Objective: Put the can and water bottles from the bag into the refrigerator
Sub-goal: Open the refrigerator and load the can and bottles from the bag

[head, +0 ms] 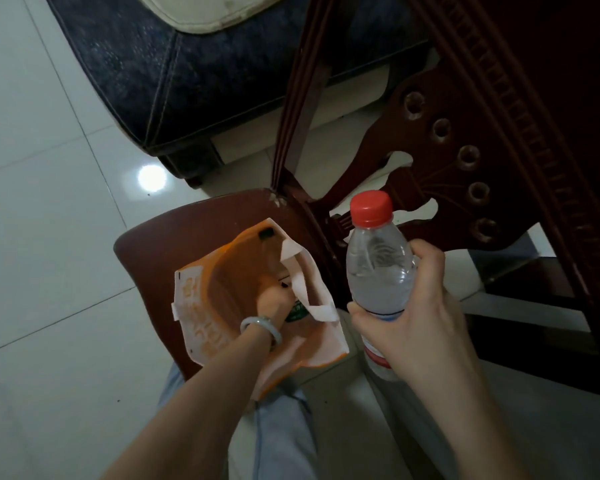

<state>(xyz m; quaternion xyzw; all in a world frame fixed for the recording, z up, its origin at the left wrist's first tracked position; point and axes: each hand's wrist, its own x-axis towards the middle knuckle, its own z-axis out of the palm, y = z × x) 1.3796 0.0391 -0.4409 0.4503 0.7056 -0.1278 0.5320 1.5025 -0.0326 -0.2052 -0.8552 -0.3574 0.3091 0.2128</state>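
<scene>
Nearest the camera, at about five o'clock, the right hand has its grip wrapped around the lower body of a clear water bottle with a red cap, held upright and clear of the bag. Just beyond, near seven o'clock, the left hand reaches down inside the open orange-and-white bag, its grip curled on a green-labelled item that is mostly hidden; whether that is the can or another bottle I cannot tell. To do this step well, I would lift that item straight up through the mouth, past the loose white handle strap, so the soft sides do not drag or tip the bag. The bag sits on a brown wooden chair seat; what else remains inside is out of sight. Farther off, at twelve o'clock, stands a dark upholstered sofa on the pale tiled floor. No refrigerator shows.
</scene>
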